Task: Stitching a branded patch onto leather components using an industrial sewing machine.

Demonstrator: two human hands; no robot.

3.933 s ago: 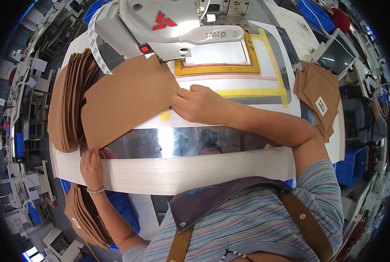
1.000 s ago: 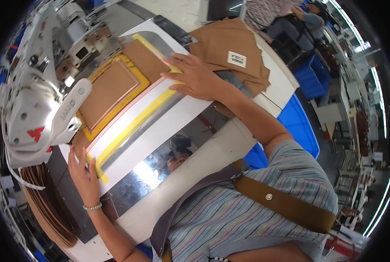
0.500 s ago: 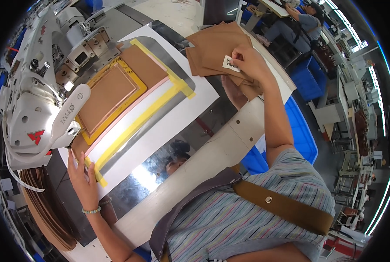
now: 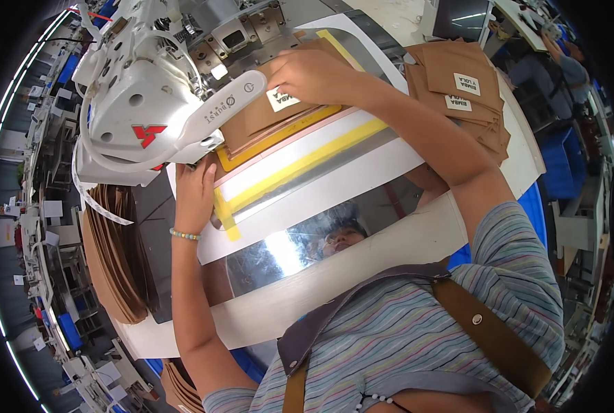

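Note:
My right hand (image 4: 307,76) has its fingers pinched on a white printed label (image 4: 285,101), over the brown panel (image 4: 245,124) inside a yellow frame (image 4: 236,157). The frame lies on white board (image 4: 266,221) marked with yellow and pink tape. My left hand (image 4: 195,189), with a bead bracelet, has fingers stretched out at the panel's left end, fingertips beside the white sewing machine (image 4: 128,110); part of the panel is hidden under the machine's head.
A brown stack (image 4: 114,255) stands at the left; labelled brown pieces (image 4: 458,69) lie at the right, near a screen (image 4: 458,17). Below the table edge are blue bins (image 4: 562,165) and more brown pieces (image 4: 183,385). A co-worker (image 4: 572,72) sits at upper right.
My right hand has moved left from the right-hand pile onto the framed panel with a label. My left hand stays at the panel's left end. The view has swung round.

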